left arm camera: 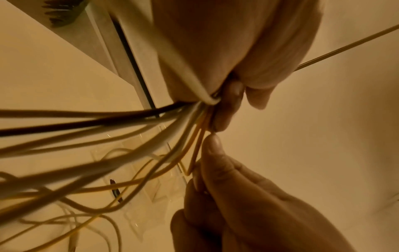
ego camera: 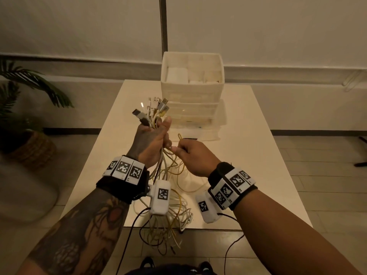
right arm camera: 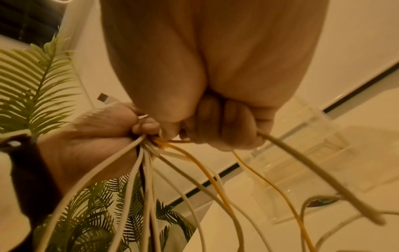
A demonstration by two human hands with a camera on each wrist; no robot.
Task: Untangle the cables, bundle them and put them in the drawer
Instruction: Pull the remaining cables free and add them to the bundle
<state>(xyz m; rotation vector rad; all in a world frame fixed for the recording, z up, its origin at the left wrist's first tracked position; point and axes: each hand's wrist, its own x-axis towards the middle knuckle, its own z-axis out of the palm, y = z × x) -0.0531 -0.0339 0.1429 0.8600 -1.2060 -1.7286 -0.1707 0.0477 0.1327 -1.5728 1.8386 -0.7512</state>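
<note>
The step in hand looks like untangling. The left hand point(ego camera: 153, 141) clenches the cables point(ego camera: 158, 171) just below their plugs, held above the surface point(ego camera: 248, 135), their tails hanging past its near edge. The right hand point(ego camera: 195, 157) pinches a yellow cable point(ego camera: 179, 136) beside the fist. Next, probably, draw that strand free without tightening the snarl. The drawers point(ego camera: 192, 114) stand behind, apparently closed.

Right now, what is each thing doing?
Left hand: gripping the cables.
Right hand: pinching a yellow cable.
Cables: plugs bunched upward, tails hanging loose.
Yellow cable: looped above the right hand's fingers.
Drawer unit: on the table, bottom drawer open.
</note>
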